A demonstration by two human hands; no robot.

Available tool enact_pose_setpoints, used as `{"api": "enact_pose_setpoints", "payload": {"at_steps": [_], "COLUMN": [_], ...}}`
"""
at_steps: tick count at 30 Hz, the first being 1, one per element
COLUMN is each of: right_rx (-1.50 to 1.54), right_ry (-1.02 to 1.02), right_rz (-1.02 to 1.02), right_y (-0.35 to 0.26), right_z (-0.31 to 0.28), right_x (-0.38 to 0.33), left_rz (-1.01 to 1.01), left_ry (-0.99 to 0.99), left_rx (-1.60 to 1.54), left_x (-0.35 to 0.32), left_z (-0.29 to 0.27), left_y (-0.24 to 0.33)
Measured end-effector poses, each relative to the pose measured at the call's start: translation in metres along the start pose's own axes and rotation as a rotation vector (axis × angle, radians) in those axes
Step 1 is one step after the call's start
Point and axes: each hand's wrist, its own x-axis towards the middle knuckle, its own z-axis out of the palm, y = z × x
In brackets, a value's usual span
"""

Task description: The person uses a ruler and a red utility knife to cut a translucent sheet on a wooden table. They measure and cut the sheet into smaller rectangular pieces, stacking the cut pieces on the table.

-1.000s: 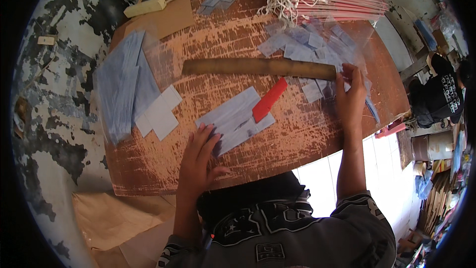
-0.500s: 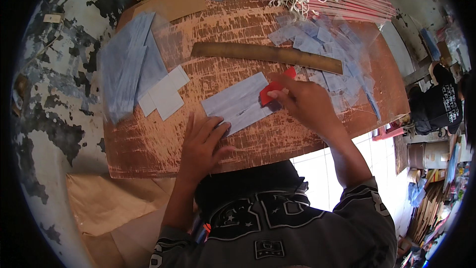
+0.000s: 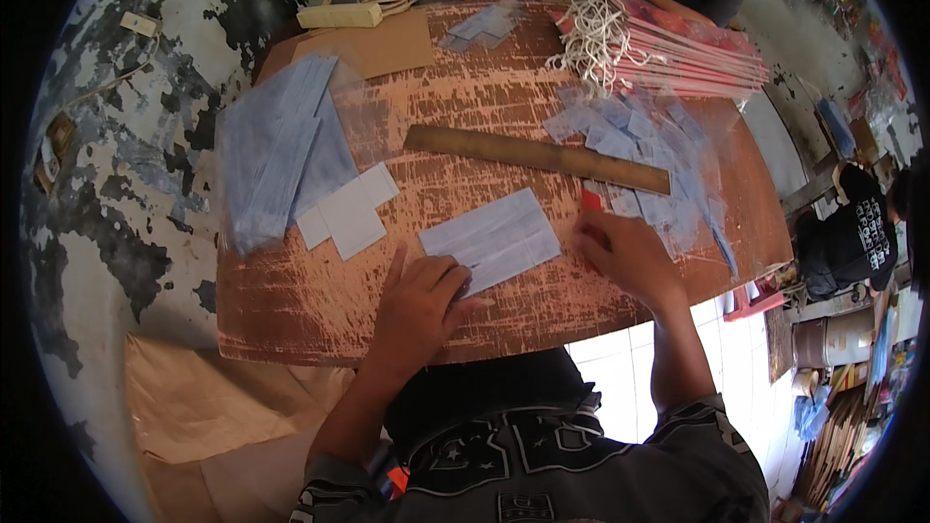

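A pale blue-white folded sheet (image 3: pixel 494 237) lies on the worn wooden board (image 3: pixel 291 320) in front of me. My left hand (image 3: pixel 421 305) rests on the sheet's near left corner, fingers spread over its edge. My right hand (image 3: pixel 625 252) is closed over a small red object (image 3: pixel 590 200) just right of the sheet; only the red tip shows above the fingers. A long wooden ruler (image 3: pixel 538 157) lies across the board just beyond both hands.
A stack of blue sheets (image 3: pixel 276 155) and white cards (image 3: pixel 347 215) lie at the left. Small clear bags (image 3: pixel 639 145) are scattered at right, pink bags with white cords (image 3: pixel 668 44) behind. Brown cardboard (image 3: pixel 383 44) is at the back. Another person (image 3: pixel 857 228) sits at far right.
My right hand came back from the clear bags at the far right, took hold of the red object beside the sheet and slid it rightward. My left hand stayed on the sheet's corner.
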Motion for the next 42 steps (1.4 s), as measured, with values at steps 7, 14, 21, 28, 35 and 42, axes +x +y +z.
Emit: {"api": "enact_pose_setpoints", "payload": {"at_steps": [7,14,21,28,35,42], "right_rx": [0.21,0.612,0.183,-0.008,-0.294,0.141], "right_ry": [-0.23,-0.157,0.145,0.234,0.531,0.44], "right_rz": [-0.1,-0.118,-0.229,-0.181,-0.17,-0.201], "right_y": [0.029,0.054,0.103,0.118,0.121,0.045], "right_z": [-0.041,-0.065,-0.069,-0.056,-0.034,-0.017], "right_x": [-0.026,-0.011,0.07,0.098,0.081,0.026], "left_rz": [-0.008,-0.033,-0.016,-0.045,-0.105,-0.149], "left_ry": [0.056,0.084,0.11,0.099,0.129,0.146], "left_rx": [0.034,0.058,0.164,0.148,0.077,0.082], "left_x": [0.004,0.009,0.008,0.008,0.005,0.001], "left_z": [0.003,0.008,0.008,0.009,0.013,0.017], "left_y": [0.004,0.01,0.023,0.023,0.02,0.025]}}
